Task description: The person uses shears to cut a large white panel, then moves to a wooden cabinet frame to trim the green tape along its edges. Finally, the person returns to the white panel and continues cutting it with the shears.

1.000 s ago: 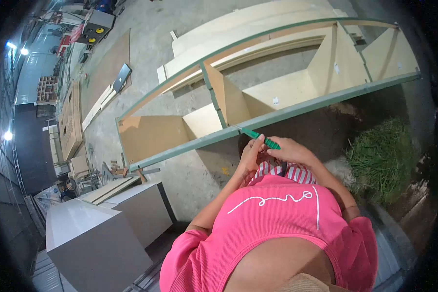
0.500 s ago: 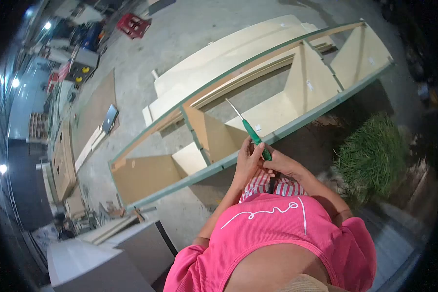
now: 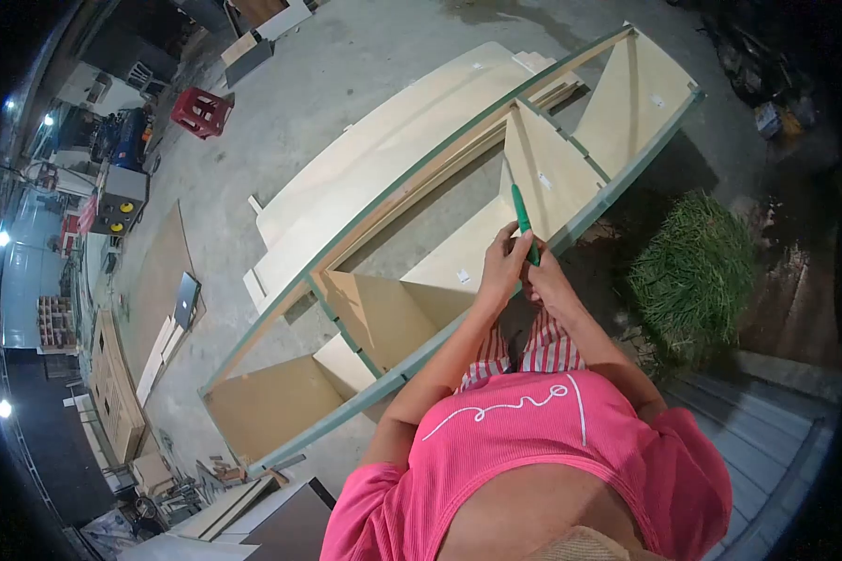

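A screwdriver (image 3: pixel 521 208) with a green handle and thin metal shaft points up and away from me. My left hand (image 3: pixel 503 264) is closed, its thumb and fingers pinching the handle from the left. Closed as well, my right hand (image 3: pixel 549 283) is at the lower end of the handle; some of its fingers are hidden behind the left hand. Just beyond both hands lies a long open wooden cabinet frame (image 3: pixel 449 341) with green edges and pale divider panels (image 3: pixel 547 164).
Pale boards (image 3: pixel 393 140) lie on the concrete floor behind the frame. A bundle of green grass (image 3: pixel 694 276) is to my right. Farther off are a red stool (image 3: pixel 201 112), a laptop-like dark item (image 3: pixel 187 297) and a wooden panel (image 3: pixel 114 388).
My view has shifted, so the frame appears farther left. Both hands and the screwdriver have moved up and slightly right, and the screwdriver now points more steeply upward.
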Available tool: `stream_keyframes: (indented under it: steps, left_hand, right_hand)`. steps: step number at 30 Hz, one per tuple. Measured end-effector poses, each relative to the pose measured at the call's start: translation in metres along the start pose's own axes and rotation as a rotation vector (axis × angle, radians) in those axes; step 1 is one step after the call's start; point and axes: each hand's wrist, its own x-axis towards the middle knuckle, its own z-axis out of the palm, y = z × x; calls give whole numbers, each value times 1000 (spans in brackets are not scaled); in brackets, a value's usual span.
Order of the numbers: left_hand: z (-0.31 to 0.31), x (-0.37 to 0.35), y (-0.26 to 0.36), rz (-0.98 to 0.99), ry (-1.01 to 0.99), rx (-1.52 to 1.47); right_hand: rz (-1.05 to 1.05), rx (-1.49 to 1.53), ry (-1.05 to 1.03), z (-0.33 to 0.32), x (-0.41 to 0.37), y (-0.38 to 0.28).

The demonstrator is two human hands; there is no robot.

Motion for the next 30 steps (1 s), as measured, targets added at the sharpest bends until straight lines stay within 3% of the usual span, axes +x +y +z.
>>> stream_keyframes:
  steps: [6,8,15,19,27,30]
  left_hand:
    - [49,92,-10,-20,24,-88]
    - [63,114,-16,-112,94,-290]
    - [93,176,-27,-145,79,-442]
    - [106,192,-29,-119,184,-482]
    - [121,207,-57,-87,170,-456]
    - [139,183,-26,-143,161,-487]
  right_hand:
    - [-59,-2,-29,-52,70,-48]
    - [-51,-69,-98,-71,94,-57]
    - [-105,-217,-112,-116,147,-92]
    - [-66,-341,-151,-128,170,-95]
    - [-25,-324,-160,-157,186,-93]
    - [63,-298,-271,-177,168,-100]
